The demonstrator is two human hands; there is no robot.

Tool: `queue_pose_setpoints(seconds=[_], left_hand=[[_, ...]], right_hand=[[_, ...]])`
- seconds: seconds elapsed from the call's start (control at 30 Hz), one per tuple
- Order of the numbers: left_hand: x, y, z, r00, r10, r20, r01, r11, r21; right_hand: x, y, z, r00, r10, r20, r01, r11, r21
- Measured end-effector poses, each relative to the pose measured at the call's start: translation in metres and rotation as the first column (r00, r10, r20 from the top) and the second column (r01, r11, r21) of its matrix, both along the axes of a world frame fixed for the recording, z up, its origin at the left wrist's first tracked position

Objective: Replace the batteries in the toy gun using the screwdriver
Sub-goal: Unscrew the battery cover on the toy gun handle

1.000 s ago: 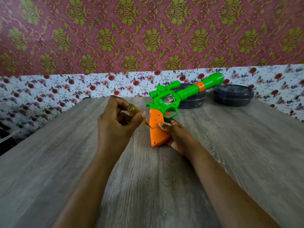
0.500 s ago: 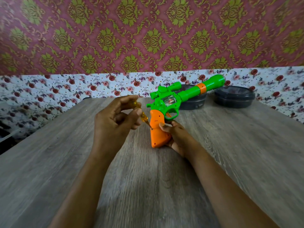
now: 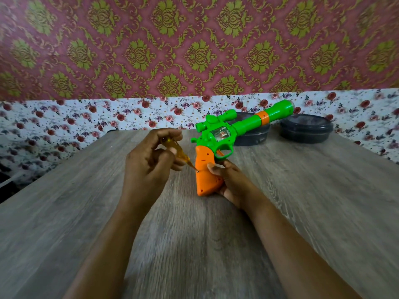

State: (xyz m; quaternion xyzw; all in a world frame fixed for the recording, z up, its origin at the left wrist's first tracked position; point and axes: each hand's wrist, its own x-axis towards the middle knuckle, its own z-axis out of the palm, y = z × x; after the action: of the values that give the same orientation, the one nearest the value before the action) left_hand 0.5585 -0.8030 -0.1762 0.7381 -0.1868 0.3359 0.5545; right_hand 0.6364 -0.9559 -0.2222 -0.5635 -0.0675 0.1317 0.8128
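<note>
**Screwdriver tip at the toy gun's orange grip**

Two bare forearms reach in from the near edge across a grey wood-grain table (image 3: 194, 251). Left of centre, the left hand (image 3: 149, 169) has its fingers curled round the amber handle of a small screwdriver (image 3: 177, 151). The shaft slants down to the right, and the tip meets the left edge of the orange grip. Just to the right, the right hand (image 3: 236, 185) clasps that grip from behind and below, with the thumb lying on its side face.

The toy gun (image 3: 224, 134) stands butt-down near the table's middle. Its green body and barrel rise towards the far right.

Behind the barrel, two dark round lidded containers (image 3: 306, 130) sit side by side at the far edge. Beyond them is flowered wallpaper (image 3: 86, 124).
</note>
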Motion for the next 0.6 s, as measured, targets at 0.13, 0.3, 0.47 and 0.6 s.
queue_pose_setpoints(seconds=[0.13,0.3,0.47,0.6], left_hand=[[-0.0010,0.0014,0.0019,0.995,-0.103,-0.015,0.102,0.994,-0.046],[-0.0007,0.0017,0.0021,1.000,0.015,-0.010,-0.015,0.999,-0.045],[-0.0009,-0.0008,-0.0003,0.995,0.102,0.013,-0.100,0.992,-0.077],[0.0021,-0.0005,-0.0027,0.991,0.118,0.057,-0.117,0.993,-0.011]], right_hand=[[0.0002,0.0001,-0.0004,1.000,-0.001,-0.004,0.001,1.000,-0.001],[0.0018,-0.0001,-0.0010,1.000,-0.005,-0.003,0.005,0.999,-0.036],[0.0026,-0.0018,-0.0018,1.000,0.007,0.006,-0.007,0.999,-0.037],[0.0031,-0.0009,-0.0027,1.000,0.005,-0.001,-0.005,1.000,-0.028]])
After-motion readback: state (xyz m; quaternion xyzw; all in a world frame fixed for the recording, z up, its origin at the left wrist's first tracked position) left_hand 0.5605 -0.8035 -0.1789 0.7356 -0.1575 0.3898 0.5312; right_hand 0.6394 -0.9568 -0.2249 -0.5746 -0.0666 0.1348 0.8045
